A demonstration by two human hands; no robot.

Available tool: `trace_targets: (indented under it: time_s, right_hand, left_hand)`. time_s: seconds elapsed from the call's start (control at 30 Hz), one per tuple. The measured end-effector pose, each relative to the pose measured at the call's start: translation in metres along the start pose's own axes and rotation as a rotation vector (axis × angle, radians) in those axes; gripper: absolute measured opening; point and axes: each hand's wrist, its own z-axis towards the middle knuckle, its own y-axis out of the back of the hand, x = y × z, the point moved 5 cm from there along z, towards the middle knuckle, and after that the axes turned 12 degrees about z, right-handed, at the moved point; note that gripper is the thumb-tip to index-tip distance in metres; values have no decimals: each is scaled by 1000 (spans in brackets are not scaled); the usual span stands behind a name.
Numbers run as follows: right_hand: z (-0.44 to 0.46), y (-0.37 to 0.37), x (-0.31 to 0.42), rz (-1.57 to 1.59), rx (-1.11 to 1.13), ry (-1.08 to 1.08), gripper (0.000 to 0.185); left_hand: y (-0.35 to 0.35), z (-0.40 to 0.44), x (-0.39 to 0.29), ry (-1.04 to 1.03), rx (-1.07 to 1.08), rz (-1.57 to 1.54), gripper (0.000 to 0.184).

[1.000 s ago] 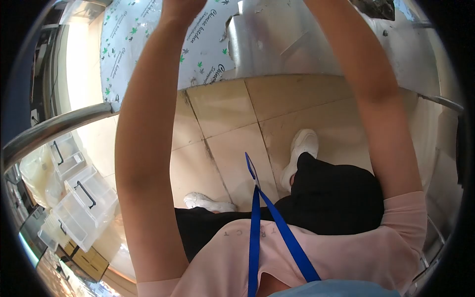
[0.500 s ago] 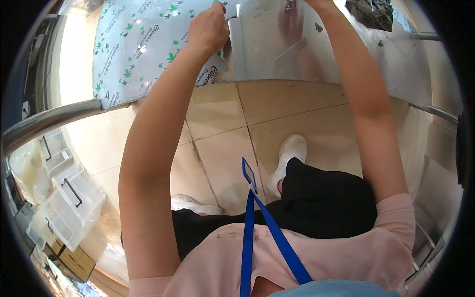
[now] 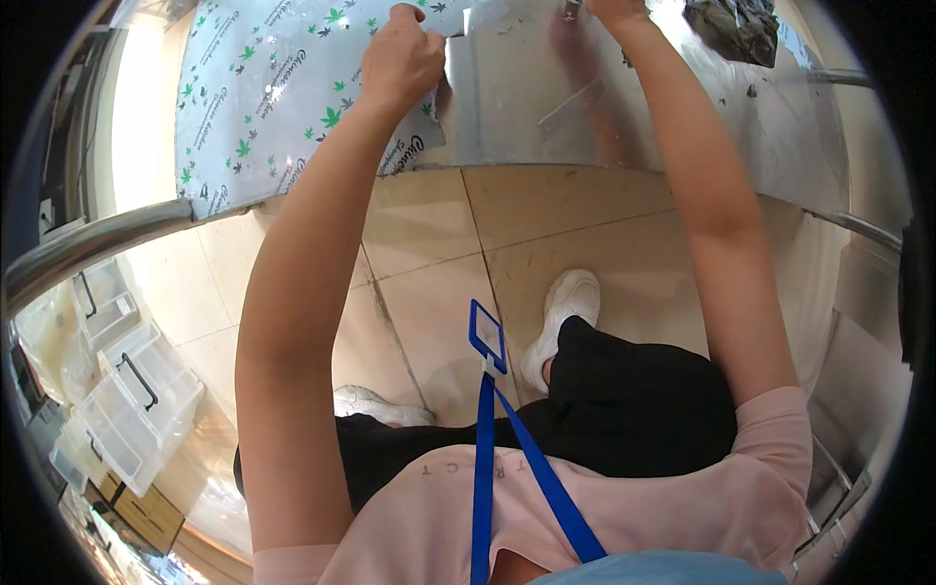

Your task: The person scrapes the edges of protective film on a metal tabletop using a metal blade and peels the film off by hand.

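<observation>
My left hand [image 3: 402,58] is closed, its fingers curled, over the torn edge of a pale printed film [image 3: 283,88] with green leaves. What it grips, if anything, is hidden. The film covers the left part of a shiny metal surface [image 3: 526,117]. At the top edge, my right hand [image 3: 616,12] is partly cut off, with its visible fingers bent together beside a small, dark metallic thing [image 3: 571,10] that is too small to name. The bare metal below reflects that hand.
Crumpled dark plastic [image 3: 736,29] lies at the surface's upper right. Metal rails [image 3: 97,244] flank both sides. Clear plastic boxes [image 3: 136,400] stand at lower left. A blue lanyard [image 3: 483,478] hangs over the tiled floor [image 3: 419,302], near my white shoes [image 3: 570,297].
Both hands have come into view from beyond the top edge. Since half a second ago, my left hand has shifted slightly left and my right hand slightly left too. The view has shifted a little.
</observation>
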Motion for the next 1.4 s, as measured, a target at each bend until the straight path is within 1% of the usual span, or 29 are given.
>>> trace_targets:
  time_s: [0.03, 0.1, 0.13, 0.23, 0.27, 0.33, 0.37, 0.43, 0.5, 0.53, 0.67, 0.77, 0.87, 0.97, 1.07, 1.17, 1.27, 1.4]
  right_hand:
    - [1, 1, 2, 7, 71, -78, 17]
    - [1, 6, 7, 23, 212, -222, 18]
    - [3, 5, 6, 34, 272, -258, 19]
    - [0, 8, 16, 159, -46, -73, 19]
    - [-3, 2, 30, 3, -98, 178, 17]
    - [-5, -11, 44, 155, 110, 262, 15]
    - [-4, -13, 62, 230, 211, 303, 13]
    - [-6, -20, 99, 337, 382, 268, 11]
    - [-18, -33, 120, 532, 457, 204, 12]
    - [-23, -38, 128, 415, 509, 264, 12]
    - [-26, -40, 139, 429, 592, 216, 12]
    - [-31, -51, 143, 279, 622, 361, 11]
    - [-36, -52, 142, 266, 635, 429, 10]
    - [-36, -46, 136, 362, 557, 267, 10]
    - [-35, -46, 131, 408, 482, 192, 11]
    - [-31, -42, 129, 586, 491, 64, 10]
    - [-26, -30, 143, 487, 542, 233, 10]
    - [-28, -54, 131, 446, 625, 227, 8]
  left_hand:
    - [3, 2, -4, -47, 3, 32, 35]
    - [16, -5, -22, -57, -9, 81, 28]
    - [22, -7, -30, -59, -15, 105, 24]
    - [8, 2, -21, 15, 192, 138, 26]
    - [5, 5, -17, -30, 118, 171, 28]
    - [-4, 5, -7, -120, -28, 241, 33]
    - [-2, 3, -5, -64, -56, 171, 32]
    - [1, -4, -3, 43, -110, 28, 31]
    - [5, -8, -2, 105, -143, -37, 31]
    - [6, -11, -1, 137, -159, -70, 32]
    - [9, -16, 3, 230, -198, -211, 33]
    - [11, -20, 4, 269, -255, -314, 32]
    - [11, -23, 5, 282, -311, -405, 32]
    - [9, -24, 10, 299, -321, -461, 35]
    - [9, -24, 11, 306, -318, -506, 35]
    - [6, -22, 14, 320, -311, -563, 33]
    - [6, -22, 12, 322, -315, -553, 30]
    - [10, -23, 8, 307, -293, -506, 32]
